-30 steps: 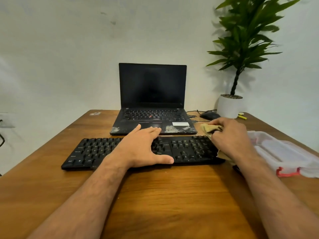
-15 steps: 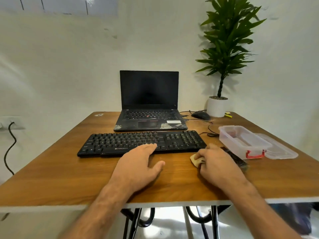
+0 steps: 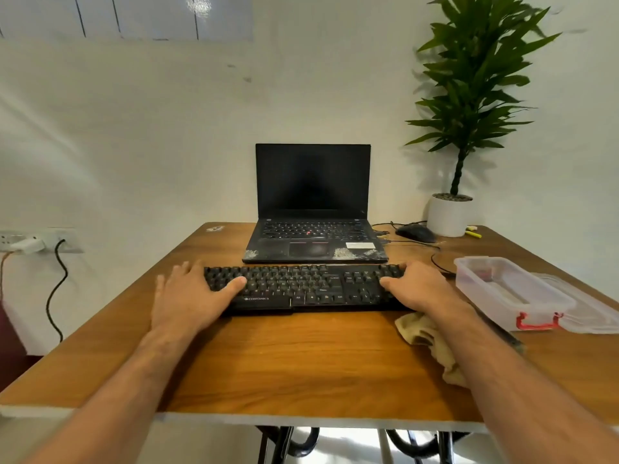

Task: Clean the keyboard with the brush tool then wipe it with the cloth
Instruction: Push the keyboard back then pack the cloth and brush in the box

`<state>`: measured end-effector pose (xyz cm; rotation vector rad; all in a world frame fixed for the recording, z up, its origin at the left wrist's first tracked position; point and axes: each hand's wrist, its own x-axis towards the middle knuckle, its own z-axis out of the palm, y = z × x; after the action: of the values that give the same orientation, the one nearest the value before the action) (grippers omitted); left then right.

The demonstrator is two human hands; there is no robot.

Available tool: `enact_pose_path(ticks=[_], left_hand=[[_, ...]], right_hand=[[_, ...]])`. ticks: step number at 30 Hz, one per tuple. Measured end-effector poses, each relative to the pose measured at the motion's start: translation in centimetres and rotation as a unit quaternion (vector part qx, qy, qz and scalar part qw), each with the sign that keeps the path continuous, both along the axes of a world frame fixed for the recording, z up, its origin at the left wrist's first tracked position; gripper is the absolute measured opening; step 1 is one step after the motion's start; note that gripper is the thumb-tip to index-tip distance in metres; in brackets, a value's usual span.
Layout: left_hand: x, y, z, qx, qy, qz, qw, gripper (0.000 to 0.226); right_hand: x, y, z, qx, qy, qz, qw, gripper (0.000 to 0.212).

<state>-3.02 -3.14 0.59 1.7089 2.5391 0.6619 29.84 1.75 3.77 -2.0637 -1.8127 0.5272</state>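
Note:
A black keyboard [image 3: 301, 288] lies across the middle of the wooden table [image 3: 301, 363], just in front of the laptop. My left hand [image 3: 191, 296] grips its left end, thumb on the keys. My right hand [image 3: 422, 289] grips its right end the same way. A crumpled beige cloth [image 3: 425, 339] lies loose on the table under my right forearm, partly hidden by it. A dark slim tool [image 3: 502, 333], perhaps the brush, lies to the right of my forearm; most of it is hidden.
An open black laptop [image 3: 313, 229] stands behind the keyboard. A clear plastic box with a red latch [image 3: 509, 293] and its lid [image 3: 589, 313] sit at the right. A mouse [image 3: 415, 233], cables and a potted plant [image 3: 450, 214] stand at the back right.
My right hand let go of the cloth, which now lies on the table. Both hands moved forward and took hold of the keyboard's two ends. The camera pulled back.

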Motion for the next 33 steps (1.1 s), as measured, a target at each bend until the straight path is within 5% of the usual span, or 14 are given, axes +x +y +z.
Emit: enact_pose_path(ticks=[5,16,26,31,33], left_hand=[[-1.0,0.7,0.2,-0.009,-0.126,0.042,0.991,0.097],[-0.1,5.1,1.2,0.107,-0.262,0.036,0.958,0.075],[-0.2,8.6,-1.0,0.097,-0.263,-0.018,0.96,0.096],[-0.6,9.1,-1.8,0.019,-0.144,-0.051,0.988,0.153],[-0.6,9.4,-2.0,0.001,-0.122,-0.049,0.991,0.158]], right_hand=[[0.0,2.0,-0.2,-0.004,0.027,-0.019,0.999,0.045],[1.4,4.8,0.6,0.086,0.169,-0.06,0.98,0.06],[1.6,8.0,-1.2,0.044,0.16,-0.039,0.985,0.085],[1.6,7.5,-1.9,0.024,0.067,0.017,0.997,0.11],[1.2,7.5,-2.1,0.023,0.032,0.036,0.999,0.117]])
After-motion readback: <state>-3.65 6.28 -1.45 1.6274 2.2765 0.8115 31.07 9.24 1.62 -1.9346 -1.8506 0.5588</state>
